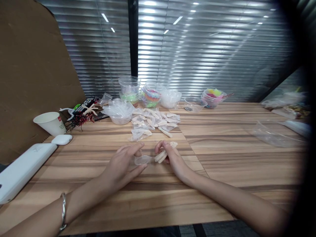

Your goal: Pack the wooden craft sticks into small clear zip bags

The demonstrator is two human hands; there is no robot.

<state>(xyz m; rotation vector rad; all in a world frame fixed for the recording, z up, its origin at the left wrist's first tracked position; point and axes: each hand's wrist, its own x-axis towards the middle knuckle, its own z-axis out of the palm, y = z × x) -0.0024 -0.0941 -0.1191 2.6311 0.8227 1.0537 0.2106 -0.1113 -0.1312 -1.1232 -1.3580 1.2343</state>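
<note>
My right hand (170, 156) is closed around a few pale beige stick-like pieces (161, 156), their ends pointing left. Facing it, my left hand (123, 163) has its thumb and forefinger spread apart. A small clear plastic bag (143, 160) lies in the gap between them, and I see no firm grip on it. Just beyond both hands is a pile of clear bags with beige pieces inside (154, 118). One loose beige piece (165, 132) lies at the near edge of that pile.
Clear tubs (129, 86) stand along the blinds, some with coloured contents. A tub of clear bags (120, 113) is left of the pile. At left are a paper cup (49, 122), a white case (62, 139) and a long white device (27, 168). Clear plastic (274, 135) lies right.
</note>
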